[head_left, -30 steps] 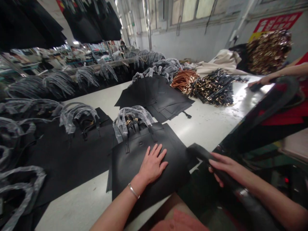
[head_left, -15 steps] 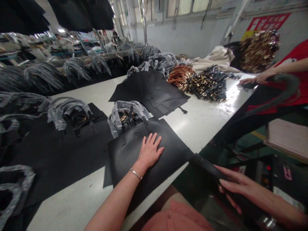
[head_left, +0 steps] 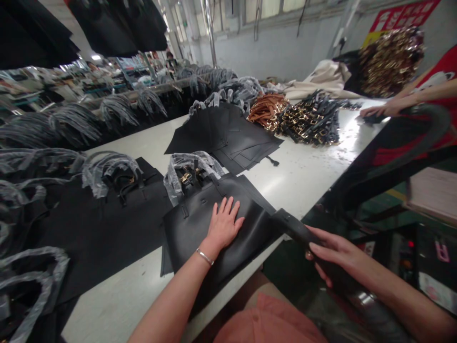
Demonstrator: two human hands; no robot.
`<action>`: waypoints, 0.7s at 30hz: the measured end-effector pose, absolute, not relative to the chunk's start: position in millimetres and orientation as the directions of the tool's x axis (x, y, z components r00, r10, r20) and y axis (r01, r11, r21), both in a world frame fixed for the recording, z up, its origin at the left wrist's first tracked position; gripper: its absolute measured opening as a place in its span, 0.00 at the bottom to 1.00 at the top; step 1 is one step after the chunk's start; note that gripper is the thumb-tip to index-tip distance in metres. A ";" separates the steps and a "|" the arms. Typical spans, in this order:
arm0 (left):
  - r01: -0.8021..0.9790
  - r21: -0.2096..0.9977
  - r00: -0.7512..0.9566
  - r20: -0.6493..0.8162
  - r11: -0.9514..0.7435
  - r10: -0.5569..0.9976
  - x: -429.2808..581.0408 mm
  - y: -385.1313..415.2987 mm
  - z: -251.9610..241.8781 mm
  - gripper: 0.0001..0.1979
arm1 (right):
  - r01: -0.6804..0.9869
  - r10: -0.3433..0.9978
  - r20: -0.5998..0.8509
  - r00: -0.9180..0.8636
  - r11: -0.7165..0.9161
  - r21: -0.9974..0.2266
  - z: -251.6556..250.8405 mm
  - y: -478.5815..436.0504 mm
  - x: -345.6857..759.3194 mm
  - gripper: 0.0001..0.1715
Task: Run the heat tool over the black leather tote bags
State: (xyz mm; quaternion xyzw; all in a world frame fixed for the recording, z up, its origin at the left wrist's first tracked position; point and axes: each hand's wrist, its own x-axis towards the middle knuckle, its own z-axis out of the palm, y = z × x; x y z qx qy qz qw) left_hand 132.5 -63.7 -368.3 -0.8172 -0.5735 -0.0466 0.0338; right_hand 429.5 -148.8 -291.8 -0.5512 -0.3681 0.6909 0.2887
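My left hand point(head_left: 224, 223) lies flat with spread fingers on a black leather bag panel point(head_left: 193, 233), the top of a small stack. Handles wrapped in clear plastic point(head_left: 174, 178) and gold-coloured buckles show at the panel's far edge. In my right hand point(head_left: 333, 250) is a black hose nozzle point(head_left: 291, 224), my fingers wrapped round its body. A metal clamp joins it to a thick hose behind. The nozzle's tip rests at or just above the panel's right edge; exact contact cannot be made out.
More black panels point(head_left: 117, 238) with wrapped handles cover the left of the white table point(head_left: 303, 176). Farther back lie fanned black panels point(head_left: 228, 133), brown straps point(head_left: 267, 110) and black straps with gold clasps point(head_left: 314, 121). At right, a person's hands point(head_left: 392, 107) hold another hose tool.
The nozzle in my right hand has moved left and up onto the panel's right edge. My left hand stays pressed on the panel. The view has shifted slightly.
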 end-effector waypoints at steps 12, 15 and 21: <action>0.942 -0.050 0.334 0.096 -0.331 0.938 131.7 -70.9 -368.5 0.28 | 0.060 0.769 -0.597 -0.228 -0.601 -0.797 -300.9 -170.0 445.5 0.47; 0.941 -0.061 0.338 0.090 -0.334 0.937 131.6 -70.5 -368.1 0.27 | 0.052 0.760 -0.579 -0.296 -0.592 -0.804 -307.2 -160.4 427.1 0.41; 0.935 -0.064 0.354 0.105 -0.349 0.929 127.8 -74.7 -368.1 0.27 | 0.003 0.865 -0.468 -0.182 -0.476 -0.880 -298.6 -143.0 430.7 0.40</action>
